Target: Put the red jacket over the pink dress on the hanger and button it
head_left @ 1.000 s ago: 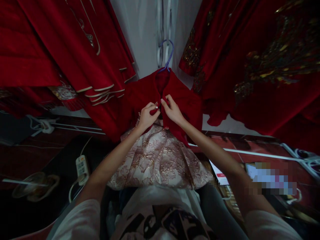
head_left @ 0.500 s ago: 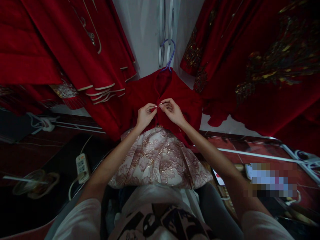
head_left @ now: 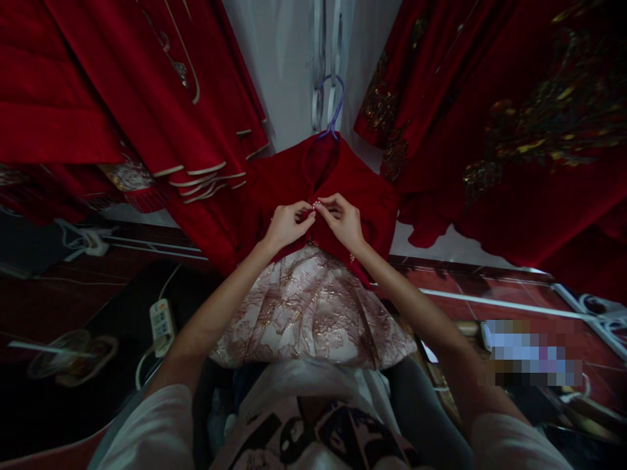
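A short red jacket (head_left: 362, 173) hangs by a purple hanger (head_left: 337, 108) in front of me, its front facing me. Under its hem spreads a pale pink brocade skirt (head_left: 318, 307) with gold thread, reaching my lap. At the jacket's front opening, both hands meet fingertip to fingertip. My left hand (head_left: 285, 226) is closed, pinching the red front edge between thumb and forefinger. My right hand (head_left: 345, 222) is also closed, its thumb and forefinger on a small white-beaded button (head_left: 316, 205). Whether the button sits in its loop is hidden by the fingertips.
Red garments (head_left: 196, 130) with pale edging hang at left; red garments with gold embroidery (head_left: 529, 130) hang at right. A power strip (head_left: 161, 326) and a plastic cup with a straw (head_left: 63, 356) are on the dark surface at left. A white rack bar (head_left: 490, 301) runs low at right.
My left thumb has shifted right and slightly down, and the fingertips of both hands are now closer together at the button. The jacket hangs in nearly the same place.
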A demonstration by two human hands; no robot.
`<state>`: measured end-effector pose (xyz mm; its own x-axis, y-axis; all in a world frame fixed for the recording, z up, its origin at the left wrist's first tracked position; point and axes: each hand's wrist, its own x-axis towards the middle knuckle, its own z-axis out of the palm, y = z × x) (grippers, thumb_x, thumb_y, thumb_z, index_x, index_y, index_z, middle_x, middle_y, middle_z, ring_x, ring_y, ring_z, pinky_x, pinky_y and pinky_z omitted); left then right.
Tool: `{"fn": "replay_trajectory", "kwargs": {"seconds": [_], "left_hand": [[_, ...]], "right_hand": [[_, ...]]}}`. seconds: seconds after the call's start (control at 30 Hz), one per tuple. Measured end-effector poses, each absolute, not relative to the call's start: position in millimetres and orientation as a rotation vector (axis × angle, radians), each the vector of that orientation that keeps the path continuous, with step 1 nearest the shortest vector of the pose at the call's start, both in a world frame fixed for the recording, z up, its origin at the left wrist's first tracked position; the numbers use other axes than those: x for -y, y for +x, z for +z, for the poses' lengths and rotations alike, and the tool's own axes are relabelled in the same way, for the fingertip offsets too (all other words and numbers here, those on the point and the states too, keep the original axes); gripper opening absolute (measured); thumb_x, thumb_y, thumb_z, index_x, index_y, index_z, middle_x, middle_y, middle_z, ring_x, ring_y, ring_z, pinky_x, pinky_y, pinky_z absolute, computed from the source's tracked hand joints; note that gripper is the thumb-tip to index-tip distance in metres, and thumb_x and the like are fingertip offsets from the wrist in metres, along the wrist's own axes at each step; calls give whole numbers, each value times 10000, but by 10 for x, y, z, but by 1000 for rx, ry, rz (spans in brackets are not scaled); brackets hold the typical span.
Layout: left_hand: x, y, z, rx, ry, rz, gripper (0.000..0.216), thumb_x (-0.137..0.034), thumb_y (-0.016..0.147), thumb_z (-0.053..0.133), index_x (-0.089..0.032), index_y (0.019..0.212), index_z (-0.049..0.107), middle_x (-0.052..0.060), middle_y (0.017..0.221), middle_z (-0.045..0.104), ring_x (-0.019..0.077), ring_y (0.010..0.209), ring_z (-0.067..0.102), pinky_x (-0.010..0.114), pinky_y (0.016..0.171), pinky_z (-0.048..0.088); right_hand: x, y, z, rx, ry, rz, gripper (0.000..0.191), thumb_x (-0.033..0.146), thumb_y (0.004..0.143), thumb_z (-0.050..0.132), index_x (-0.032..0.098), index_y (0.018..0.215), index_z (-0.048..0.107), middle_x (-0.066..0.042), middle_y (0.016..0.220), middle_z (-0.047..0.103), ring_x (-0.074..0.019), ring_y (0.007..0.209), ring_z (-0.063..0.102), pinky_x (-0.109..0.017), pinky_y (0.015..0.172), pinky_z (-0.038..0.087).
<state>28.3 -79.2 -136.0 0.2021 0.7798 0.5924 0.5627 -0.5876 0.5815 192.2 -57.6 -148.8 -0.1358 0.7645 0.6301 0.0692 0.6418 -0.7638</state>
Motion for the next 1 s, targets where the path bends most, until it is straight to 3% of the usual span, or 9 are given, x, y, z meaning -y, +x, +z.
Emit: {"fn": "replay_trajectory", "kwargs": {"seconds": [0.13, 0.33, 0.73, 0.9, 1.0], "left_hand": [[759, 293, -1358, -1271, 2251, 1320, 189, -272, 838, 546, -174, 929, 679, 33, 872, 724, 135, 757, 679, 224, 698, 542], [713, 293, -1362, -1313, 2339, 1255, 168, -249, 826, 538, -167, 901, 663, 29, 811, 710, 132, 689, 656, 223, 659, 510], [649, 319, -1293, -1240, 2513, 1213, 94, -190, 821, 507, -167, 753, 567, -5, 659, 589, 106, 589, 532, 223, 589, 401], [634, 357, -1339, -1153, 2473, 1269, 71, -202, 838, 507, -177, 786, 549, 8, 739, 583, 120, 666, 527, 241, 654, 412], [622, 380, -1463, -1071, 2219, 1371, 151, -303, 899, 457, -189, 883, 555, 25, 851, 612, 129, 777, 562, 254, 752, 440]], "right_hand": [[549, 1955, -1503, 1604, -667, 707, 261, 382, 819, 653, 205, 1008, 695, -44, 1041, 716, -170, 905, 688, -329, 845, 567], [474, 1996, -1481, 1622, -694, 741, 312, 358, 733, 740, 191, 996, 716, -43, 943, 737, -172, 822, 699, -324, 803, 581], [419, 2019, -1471, 1621, -713, 819, 303, 308, 702, 737, 170, 968, 694, -44, 888, 718, -160, 782, 674, -322, 778, 566], [412, 1998, -1477, 1621, -712, 816, 298, 283, 722, 688, 182, 1002, 661, -45, 928, 687, -152, 812, 649, -327, 807, 549], [479, 2032, -1527, 1674, -692, 856, 393, 302, 771, 630, 218, 1155, 603, -45, 1008, 641, -132, 808, 618, -305, 789, 546]]}}
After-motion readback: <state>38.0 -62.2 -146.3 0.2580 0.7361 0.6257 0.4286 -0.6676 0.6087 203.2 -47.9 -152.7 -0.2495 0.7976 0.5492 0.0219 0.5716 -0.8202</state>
